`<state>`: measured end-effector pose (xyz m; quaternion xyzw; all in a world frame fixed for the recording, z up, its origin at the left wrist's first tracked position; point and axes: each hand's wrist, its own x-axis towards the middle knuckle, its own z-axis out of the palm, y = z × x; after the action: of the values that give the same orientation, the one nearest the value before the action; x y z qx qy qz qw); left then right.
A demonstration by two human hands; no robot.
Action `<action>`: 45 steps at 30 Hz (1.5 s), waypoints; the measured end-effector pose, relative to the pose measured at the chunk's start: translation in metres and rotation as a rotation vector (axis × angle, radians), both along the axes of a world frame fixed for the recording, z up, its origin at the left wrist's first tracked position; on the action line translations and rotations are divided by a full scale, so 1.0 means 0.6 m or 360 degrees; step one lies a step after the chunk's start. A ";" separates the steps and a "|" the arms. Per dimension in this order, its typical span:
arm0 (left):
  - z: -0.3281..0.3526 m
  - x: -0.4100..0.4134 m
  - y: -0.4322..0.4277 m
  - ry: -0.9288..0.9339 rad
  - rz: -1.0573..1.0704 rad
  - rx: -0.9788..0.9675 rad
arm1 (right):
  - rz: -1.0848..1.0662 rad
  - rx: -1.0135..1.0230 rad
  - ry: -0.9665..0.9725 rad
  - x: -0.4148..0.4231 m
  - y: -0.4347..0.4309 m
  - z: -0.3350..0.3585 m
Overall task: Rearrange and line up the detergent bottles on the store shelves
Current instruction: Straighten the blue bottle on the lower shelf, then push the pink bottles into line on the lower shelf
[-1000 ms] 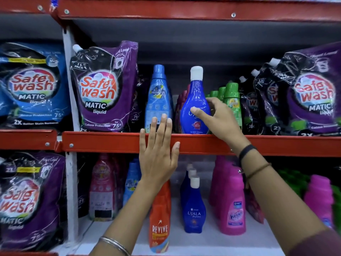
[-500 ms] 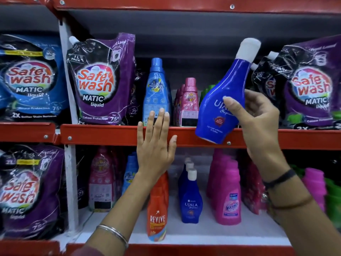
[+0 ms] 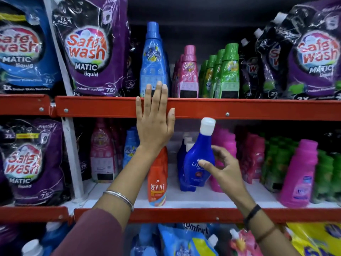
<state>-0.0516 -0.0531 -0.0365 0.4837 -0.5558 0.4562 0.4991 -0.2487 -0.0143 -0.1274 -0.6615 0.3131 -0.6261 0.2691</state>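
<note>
- The dark blue bottle (image 3: 200, 159) has come down since a moment ago: it was tilted up by the red shelf rail (image 3: 258, 109), and I now have it below that rail, at the front of the matching blue row (image 3: 181, 157).
- I judge it is nearly sorted with its own kind.
- My right hand (image 3: 224, 169) grips its belly with thumb and fingers; it leans slightly, white cap up.
- My left hand (image 3: 155, 124) lies flat and open on the rail, holding nothing.
</note>
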 end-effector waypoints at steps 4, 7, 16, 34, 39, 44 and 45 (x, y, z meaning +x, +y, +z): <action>-0.002 0.001 -0.004 -0.0024 0.0015 -0.0031 | -0.0067 0.0131 0.0124 0.012 -0.036 -0.069; -0.002 0.003 -0.006 -0.0028 0.0007 -0.0050 | -0.0124 0.0210 0.0174 0.016 -0.062 -0.112; -0.004 0.004 -0.013 -0.0030 0.0007 -0.0058 | -0.0141 0.0333 0.0269 0.018 -0.100 -0.159; 0.011 -0.055 0.019 -0.0040 -0.0145 0.0128 | -0.0870 -0.0183 0.0015 -0.129 -0.057 -0.109; 0.022 -0.096 0.016 -0.0043 -0.0170 0.0168 | -0.1468 -0.0303 -0.0118 -0.247 -0.069 -0.097; 0.022 -0.106 0.004 -0.0001 -0.0062 0.0193 | -0.1552 0.0051 -0.0008 -0.331 -0.084 -0.110; 0.021 -0.107 0.003 0.0009 -0.0053 0.0191 | -0.1521 0.0151 0.0028 -0.342 -0.087 -0.114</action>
<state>-0.1155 -0.0511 -0.0237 0.5047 -0.5887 0.4123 0.4783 -0.4536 -0.0667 -0.1957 -0.4359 0.6125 -0.6591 -0.0217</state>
